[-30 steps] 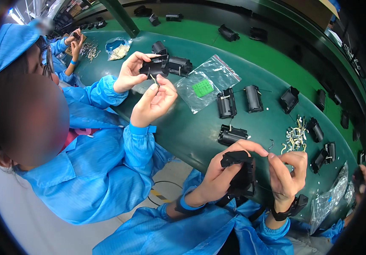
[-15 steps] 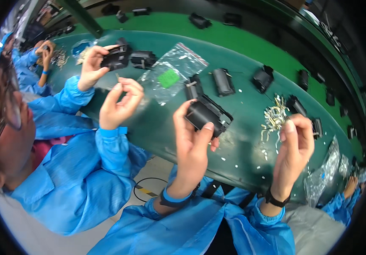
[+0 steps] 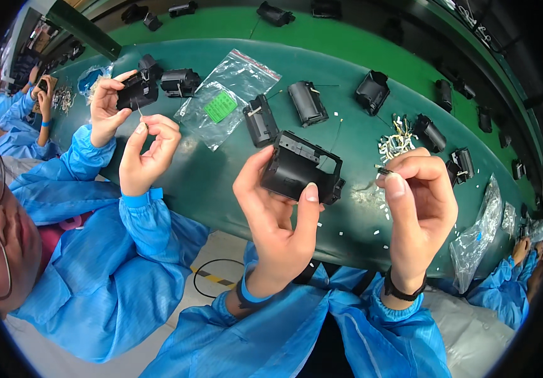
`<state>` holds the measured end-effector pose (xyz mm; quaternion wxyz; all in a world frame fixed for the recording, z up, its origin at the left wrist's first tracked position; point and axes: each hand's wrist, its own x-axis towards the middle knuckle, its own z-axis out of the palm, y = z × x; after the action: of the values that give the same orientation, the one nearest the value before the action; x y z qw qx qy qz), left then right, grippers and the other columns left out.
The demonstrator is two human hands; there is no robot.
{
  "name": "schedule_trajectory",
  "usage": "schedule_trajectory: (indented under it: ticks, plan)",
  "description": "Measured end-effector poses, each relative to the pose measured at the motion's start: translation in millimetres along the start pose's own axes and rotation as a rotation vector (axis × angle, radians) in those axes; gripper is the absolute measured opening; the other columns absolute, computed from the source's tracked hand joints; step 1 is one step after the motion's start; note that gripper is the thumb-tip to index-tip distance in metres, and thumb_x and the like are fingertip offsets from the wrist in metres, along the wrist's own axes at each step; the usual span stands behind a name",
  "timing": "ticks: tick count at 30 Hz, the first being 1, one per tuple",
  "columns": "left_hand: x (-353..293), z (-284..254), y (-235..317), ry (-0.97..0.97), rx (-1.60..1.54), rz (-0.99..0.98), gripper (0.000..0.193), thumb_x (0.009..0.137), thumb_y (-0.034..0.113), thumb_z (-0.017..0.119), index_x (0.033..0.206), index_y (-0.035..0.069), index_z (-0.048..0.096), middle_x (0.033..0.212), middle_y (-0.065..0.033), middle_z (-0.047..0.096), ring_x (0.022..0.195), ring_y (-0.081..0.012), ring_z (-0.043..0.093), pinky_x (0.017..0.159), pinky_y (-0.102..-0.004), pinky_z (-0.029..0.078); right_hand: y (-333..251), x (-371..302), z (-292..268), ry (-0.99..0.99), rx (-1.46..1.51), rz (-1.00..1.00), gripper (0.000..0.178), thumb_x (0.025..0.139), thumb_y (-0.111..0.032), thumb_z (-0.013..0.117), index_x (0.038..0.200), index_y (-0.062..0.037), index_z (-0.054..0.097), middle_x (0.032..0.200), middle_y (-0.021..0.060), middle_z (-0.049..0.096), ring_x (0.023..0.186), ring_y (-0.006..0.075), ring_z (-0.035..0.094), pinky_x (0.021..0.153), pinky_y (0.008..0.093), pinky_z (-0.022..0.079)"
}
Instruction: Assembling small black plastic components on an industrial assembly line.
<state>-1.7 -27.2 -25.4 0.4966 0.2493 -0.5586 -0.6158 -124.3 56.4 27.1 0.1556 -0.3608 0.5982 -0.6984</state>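
Observation:
My left hand (image 3: 278, 227) grips a black plastic housing (image 3: 303, 171) from below, its thumb on the near side and a slotted frame edge facing up. To its right, my right hand (image 3: 419, 205) pinches a small dark connector-like piece (image 3: 383, 170) with a pale tip between thumb and forefinger. A gap separates this piece from the housing. Just beyond the right hand lies a pile of short white and yellow wire pieces (image 3: 399, 137). More black housings stand past my hands, one with a pale strip (image 3: 261, 120) and another beside it (image 3: 308, 103).
On the left, a co-worker's hands (image 3: 148, 148) hold a similar black part (image 3: 138, 90). A clear zip bag (image 3: 221, 107) with a green piece lies on the green table (image 3: 221, 170). Crumpled clear plastic (image 3: 479, 233) is at the right. Several housings sit on the green belt (image 3: 221, 28).
My right hand has come away from the wire pile, slightly toward the housing, and the small piece in its fingers now shows. The housing has tilted, exposing its slotted edge.

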Motion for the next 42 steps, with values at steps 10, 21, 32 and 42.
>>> schedule_trajectory:
  ticks: [10,21,32,42]
  plan:
    - [-4,-2,-6,0.013,0.17,0.121,0.068,0.095,-0.01,0.06,0.152,-0.002,0.024,0.136,-0.021,0.048,0.103,-0.0205,0.066,0.073,-0.0275,0.061,13,0,14,-0.025,-0.198,-0.238,0.018,0.084,0.008,0.078,0.097,0.0014,0.068,0.089,0.0104,0.07,0.076,0.0161,0.06,0.063,0.0268,0.046]
    - [-4,-4,-8,-0.025,0.3,0.218,0.066,0.094,-0.012,0.061,0.15,-0.006,0.028,0.134,-0.0205,0.049,0.113,-0.0212,0.063,0.093,-0.0304,0.055,7,1,13,-0.127,-0.179,-0.087,0.014,0.086,0.006,0.076,0.096,0.0021,0.067,0.087,0.0077,0.068,0.075,0.0144,0.058,0.066,0.0271,0.045]
    - [3,-3,4,0.017,0.466,0.166,0.041,0.093,-0.011,0.068,0.128,-0.003,0.048,0.123,-0.0138,0.053,0.096,-0.0144,0.066,0.076,-0.0224,0.054,11,-13,6,-0.088,-0.138,0.104,0.011,0.09,0.006,0.073,0.098,0.0024,0.066,0.09,0.0059,0.066,0.076,0.01,0.056,0.069,0.0249,0.045]
    - [6,-1,2,0.086,0.428,0.174,0.036,0.095,-0.01,0.067,0.123,-0.002,0.046,0.119,-0.0122,0.053,0.092,-0.0132,0.067,0.07,-0.0223,0.055,27,-31,2,-0.057,-0.238,-0.121,0.018,0.084,0.01,0.076,0.098,0.0026,0.066,0.091,0.0128,0.072,0.076,0.017,0.062,0.071,0.0273,0.049]
